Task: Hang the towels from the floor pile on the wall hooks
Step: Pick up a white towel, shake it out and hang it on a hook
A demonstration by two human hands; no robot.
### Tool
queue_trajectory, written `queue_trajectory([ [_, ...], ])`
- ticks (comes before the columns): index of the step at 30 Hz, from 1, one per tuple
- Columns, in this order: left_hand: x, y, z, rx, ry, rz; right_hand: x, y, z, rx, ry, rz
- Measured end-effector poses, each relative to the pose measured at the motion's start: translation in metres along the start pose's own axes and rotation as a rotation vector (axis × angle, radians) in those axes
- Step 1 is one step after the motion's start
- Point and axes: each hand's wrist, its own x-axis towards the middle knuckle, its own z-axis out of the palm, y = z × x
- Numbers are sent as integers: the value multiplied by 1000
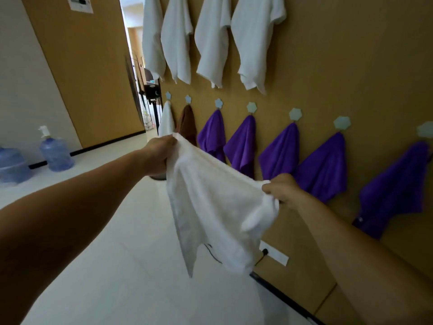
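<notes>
Left hand: I see my left hand (160, 154) stretched out ahead, fingers curled tight round one top corner of the white towel (210, 207).
Right hand: my right hand (280, 190) pinches the other end of that top edge, lower and nearer the wall (351, 66).
White towel: I have it in the air, its top edge pulled between both hands in front of the wall. The rest hangs loose above the floor (117, 254).
Lower hooks: I count seven pale flower-shaped hooks (251, 107), each loaded. From the far end they hold a small white cloth (166, 120), a brown towel (187, 124) and five purple towels (323, 167).
Upper row: four large white towels (253, 43) hang higher up; their hooks are out of my view.
Far left: two blue water jugs (56, 153) stand on the floor.
Low on wall: a white socket plate (274, 252) has a black plug in it.
</notes>
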Motion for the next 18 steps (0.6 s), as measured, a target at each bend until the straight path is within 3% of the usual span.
queue_trajectory([
  [3, 10, -3, 8, 66, -60, -31, 4, 8, -16, 79, 184, 48],
  [5, 15, -8, 13, 135, -73, -64, 0, 1, -21, 214, 194, 67],
  [10, 30, -6, 18, 101, -277, -144, -10, -24, -34, 195, 166, -25],
  [15, 55, 4, 11, 63, -146, -44, -26, -9, -63, -8, -64, 121],
  [18, 67, 5, 13, 191, -89, 85, -32, -1, -69, 144, -115, 172],
])
